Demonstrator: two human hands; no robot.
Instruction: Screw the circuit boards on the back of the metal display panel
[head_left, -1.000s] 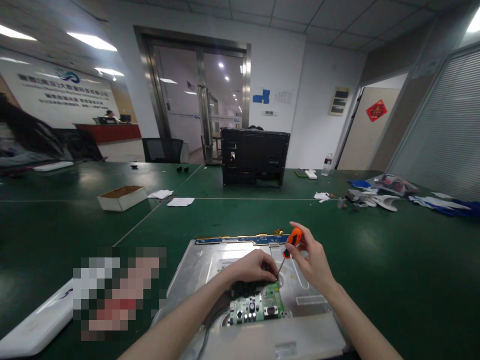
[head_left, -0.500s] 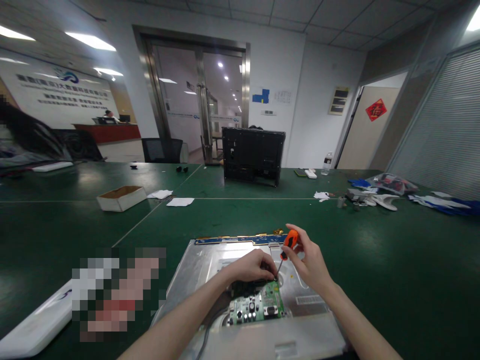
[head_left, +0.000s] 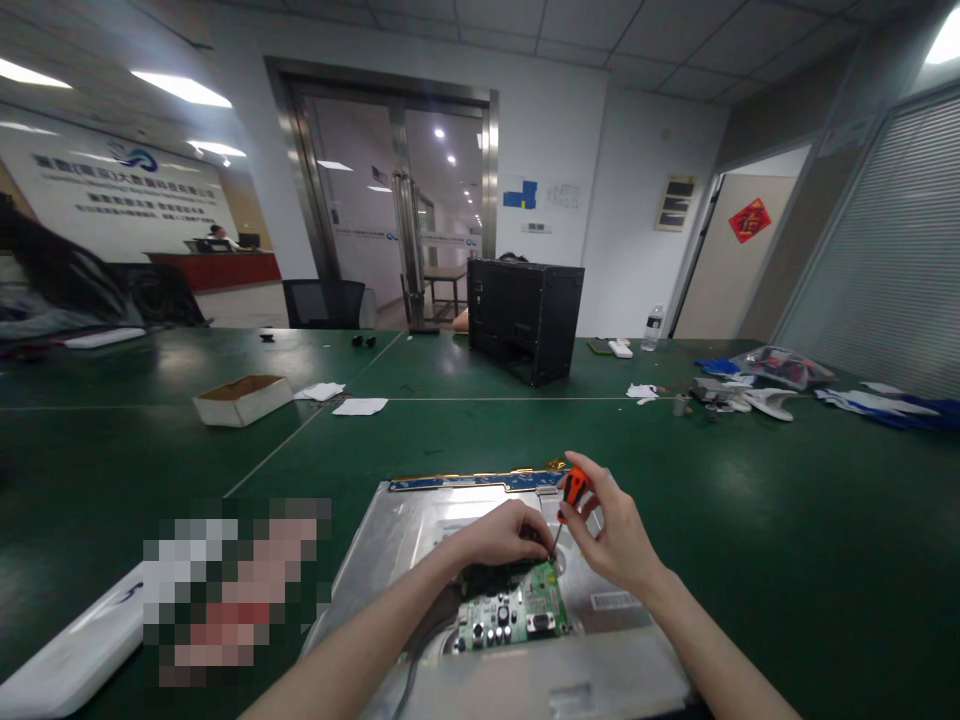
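Black case (head_left: 525,318) at tabletop's far edge now turned askew, right hand (head_left: 611,535) clamped on orange screwdriver (head_left: 571,492), left hand (head_left: 501,533) pinching by green circuit board (head_left: 517,610), cardboard box (head_left: 241,398) far left

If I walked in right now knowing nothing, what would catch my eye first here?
Probably the orange-handled screwdriver pinched in the right hand, its tip down at the top edge of a green circuit board. The left hand rests on that edge beside the tip. The board sits on a silver metal panel lying flat at the near edge of the green table, with a black box-like case standing further back.
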